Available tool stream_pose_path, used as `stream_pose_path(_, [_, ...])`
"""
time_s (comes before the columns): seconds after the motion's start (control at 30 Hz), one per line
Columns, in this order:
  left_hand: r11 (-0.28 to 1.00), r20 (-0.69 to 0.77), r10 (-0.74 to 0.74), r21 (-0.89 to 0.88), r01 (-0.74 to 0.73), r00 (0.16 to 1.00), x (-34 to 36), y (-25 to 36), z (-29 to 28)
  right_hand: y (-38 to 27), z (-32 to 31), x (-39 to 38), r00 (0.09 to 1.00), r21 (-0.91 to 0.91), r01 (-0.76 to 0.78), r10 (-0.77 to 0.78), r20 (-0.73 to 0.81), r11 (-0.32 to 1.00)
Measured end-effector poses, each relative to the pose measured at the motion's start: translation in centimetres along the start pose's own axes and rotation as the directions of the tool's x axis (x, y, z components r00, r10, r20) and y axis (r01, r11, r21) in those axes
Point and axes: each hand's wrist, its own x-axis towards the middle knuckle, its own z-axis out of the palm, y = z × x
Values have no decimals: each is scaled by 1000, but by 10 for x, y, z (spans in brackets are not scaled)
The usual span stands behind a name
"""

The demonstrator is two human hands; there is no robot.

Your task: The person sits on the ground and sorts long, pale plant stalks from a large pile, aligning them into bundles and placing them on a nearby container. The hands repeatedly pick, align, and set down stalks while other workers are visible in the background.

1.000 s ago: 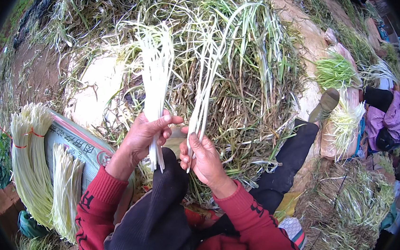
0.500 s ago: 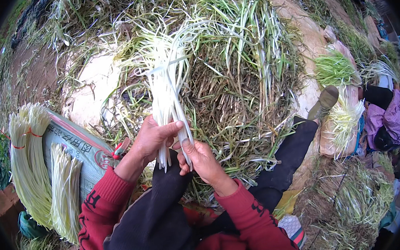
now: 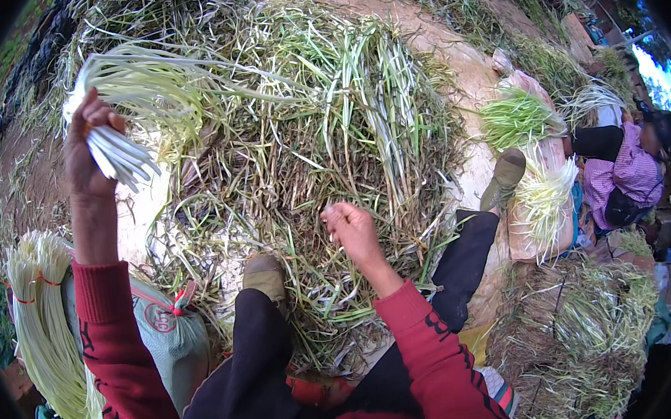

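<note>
In the head view, the left hand (image 3: 85, 155) is raised at the upper left, closed firmly around a bunch of pale stalks (image 3: 125, 154). The bunch does not lie straight: its white butts slant down and to the right below the fist, while its long tops arch over above it and trail rightward across the near-side pile (image 3: 291, 153). The right hand (image 3: 356, 233) is well apart from the bunch, low over the pile, its fingers curled; whether they pinch anything cannot be told. The pile is nearer the right hand, its stems running mostly away from the person. Tied bundles (image 3: 47, 338) stand nearer the left arm, beside a pale green sack (image 3: 180, 347).
</note>
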Motion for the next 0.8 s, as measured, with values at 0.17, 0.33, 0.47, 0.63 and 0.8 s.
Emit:
stream_pose_path(0.17, [994,60,105,-38,-103,993,19,64,-32,9,-43,89,918,-535,305,-393,-54,788])
stream_pose_path(0.33, [986,-219,169,32,-166,961,15,45,-71,-3,-150,129,661,-677,264,-640,-391,687])
stream_pose_path(0.47, [990,-330,130,87,-108,935,-14,3,-75,-24,-72,100,944,-513,75,-228,-240,855])
stream_pose_path(0.63, [976,-519,-146,64,209,842,-47,-131,-32,0,-59,88,939,-570,89,-259,-225,817])
stream_pose_path(0.8, [902,-462,-267,189,388,846,-102,-146,5,-65,-21,-22,902,84,421,-407,-143,903])
